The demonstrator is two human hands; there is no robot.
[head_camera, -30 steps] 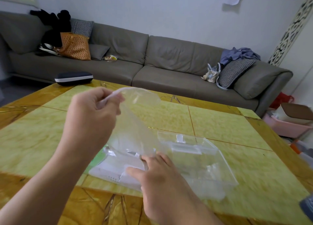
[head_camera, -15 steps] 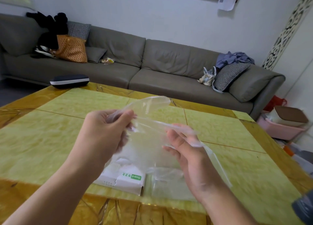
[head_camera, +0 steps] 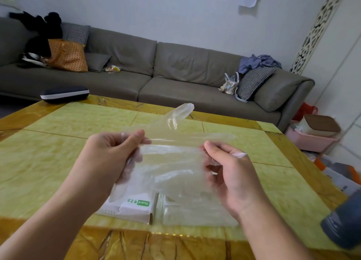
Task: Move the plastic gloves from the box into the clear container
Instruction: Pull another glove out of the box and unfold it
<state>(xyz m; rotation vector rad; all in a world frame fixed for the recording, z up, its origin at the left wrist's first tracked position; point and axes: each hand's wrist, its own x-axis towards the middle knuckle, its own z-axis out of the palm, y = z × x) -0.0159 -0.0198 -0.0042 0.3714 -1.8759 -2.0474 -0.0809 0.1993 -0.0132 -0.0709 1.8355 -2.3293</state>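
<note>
left hand (head_camera: 109,154) and right hand (head_camera: 232,173) pinch opposite edges of plastic glove (head_camera: 172,162) | stretched above box (head_camera: 132,205) | clear container (head_camera: 195,211) just right of box, on table (head_camera: 48,162)

Table (head_camera: 58,162) — box (head_camera: 134,207), container (head_camera: 195,212), case (head_camera: 64,94).

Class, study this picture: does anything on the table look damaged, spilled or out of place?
Nothing stands out. The left hand and right hand hold a clear plastic glove stretched above the white box and the clear container, which sit side by side.
</note>
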